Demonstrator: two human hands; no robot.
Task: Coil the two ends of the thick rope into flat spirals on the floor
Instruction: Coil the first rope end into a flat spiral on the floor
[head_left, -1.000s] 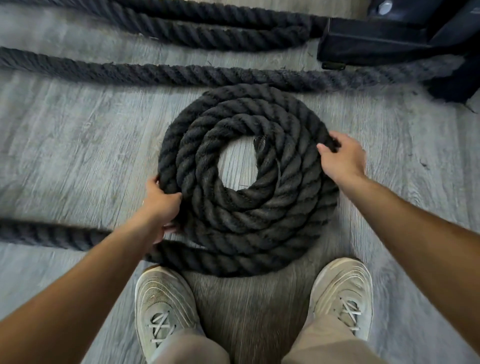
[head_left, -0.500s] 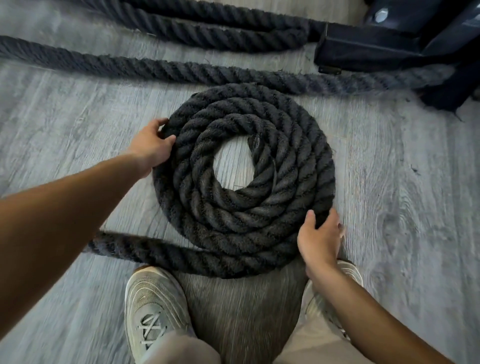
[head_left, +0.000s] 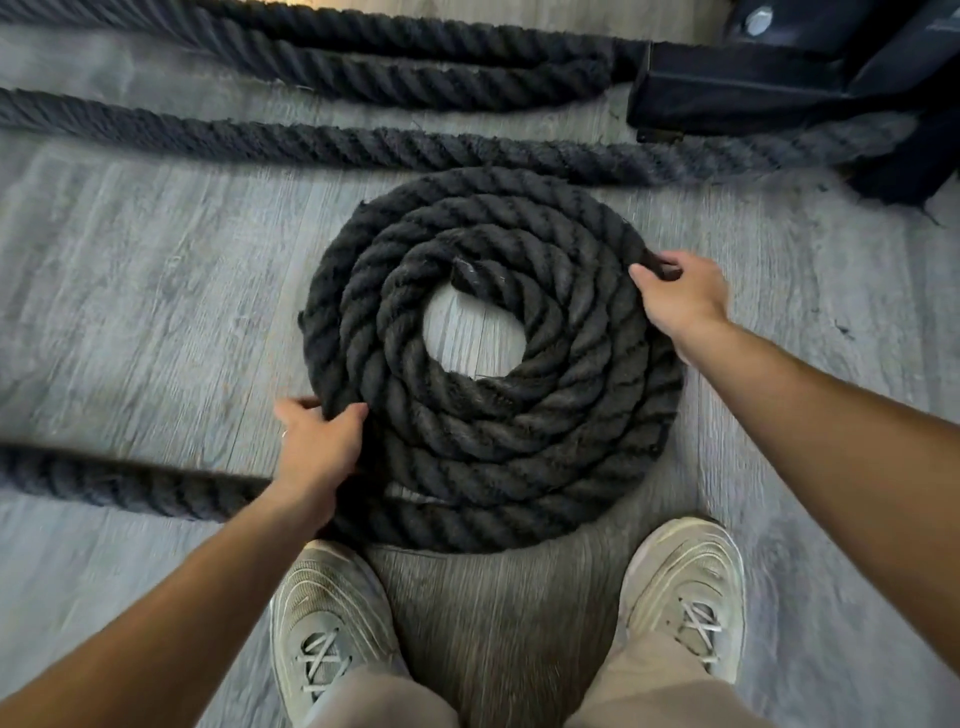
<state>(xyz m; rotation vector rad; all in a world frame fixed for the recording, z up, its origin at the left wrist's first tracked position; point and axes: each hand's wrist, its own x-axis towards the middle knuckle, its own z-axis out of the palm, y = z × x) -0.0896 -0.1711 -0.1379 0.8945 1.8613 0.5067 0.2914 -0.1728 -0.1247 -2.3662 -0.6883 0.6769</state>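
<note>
- Head view, progress: one end of the rope (head_left: 493, 364) already lies on the floor (head_left: 156, 291) as a flat coil of about four turns, straight ahead of the two shoes (head_left: 332, 623).
- The cut tip (head_left: 467, 275) sits at the inner turn, beside a round gap of bare boards.
- A loose length (head_left: 119, 483) runs off to the left from the near edge, so I judge this coil not quite wound up.
- More rope (head_left: 363, 145) lies stretched across the far side, toward a dark metal frame (head_left: 737, 88); no second coil shows, so that end looks yet to do.
- The left hand (head_left: 317, 452) grips the outer turn at the near-left edge, thumb on top, fingers curled over the rim.
- The right hand (head_left: 680, 296) pinches the outer turn at the far-right edge, fingertips tucked under it.
- Materials: the rope is thick, black, twisted in fat strands, fuzzy with stray fibres; it looks heavy and stiff.
- The floor is smooth grey wood-grain plank.
</note>
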